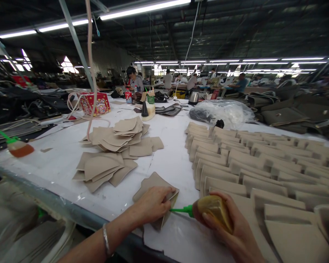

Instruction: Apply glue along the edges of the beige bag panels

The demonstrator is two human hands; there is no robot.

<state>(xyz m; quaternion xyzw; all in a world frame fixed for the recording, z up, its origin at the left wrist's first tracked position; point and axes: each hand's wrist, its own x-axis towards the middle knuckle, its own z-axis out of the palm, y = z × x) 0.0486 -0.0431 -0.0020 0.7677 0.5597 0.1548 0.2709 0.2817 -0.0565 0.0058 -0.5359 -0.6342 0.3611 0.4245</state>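
Observation:
My left hand [152, 204] presses down on a beige cut piece [150, 183] lying near the front edge of the white table [170, 160], fingers curled over its folded edge. My right hand [230, 230] is wrapped round a yellowish glue bottle [215, 212]. The bottle's green nozzle [181, 210] points left and touches the edge of the piece under my left hand.
Loose piles of beige cut pieces [115, 153] lie left of centre. Overlapping rows of the same pieces [263, 171] cover the right side. An orange glue bottle [18, 148] lies at far left. A plastic bag [222, 111], a red box [94, 103] and seated workers [134, 78] are beyond.

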